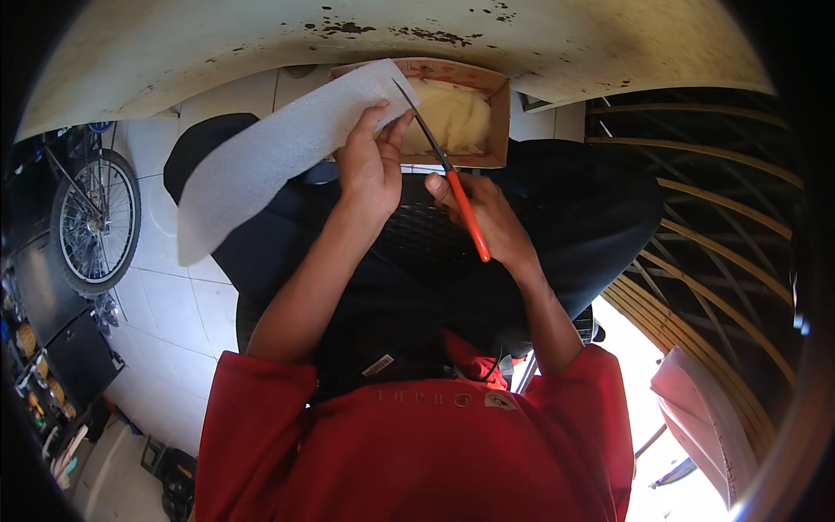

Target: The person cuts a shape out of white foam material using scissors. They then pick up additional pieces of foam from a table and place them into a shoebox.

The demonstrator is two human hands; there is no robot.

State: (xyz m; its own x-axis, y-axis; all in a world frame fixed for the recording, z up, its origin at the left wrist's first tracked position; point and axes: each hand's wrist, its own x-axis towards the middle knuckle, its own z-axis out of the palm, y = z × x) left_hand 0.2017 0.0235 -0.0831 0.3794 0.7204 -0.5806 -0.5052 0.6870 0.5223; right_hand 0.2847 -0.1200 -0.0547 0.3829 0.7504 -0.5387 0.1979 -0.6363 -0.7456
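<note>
My left hand (pixel 370 161) pinches a long strip of white foam sheet (pixel 278 143) near its right end, and the rest of the strip slants down to the left. Red-handled scissors (pixel 465 213), seen nearly edge-on, are held in my right hand (pixel 487 213). Their thin dark blades point up and left and overlap the strip's right end, beside my left fingertips. Whether the blades are apart or closed cannot be made out. Just beyond my hands stands a cardboard box (pixel 498 122) holding pale yellow fluffy material (pixel 452 117); the foam covers its left part.
My crossed legs in dark trousers (pixel 574 196) lie beneath my hands. A pale, rust-spotted curved panel (pixel 557 43) spans the far side. At left, a bicycle wheel (pixel 96 222) stands by the tiled floor (pixel 165 304). A folding metal gate (pixel 722 235) runs along the right.
</note>
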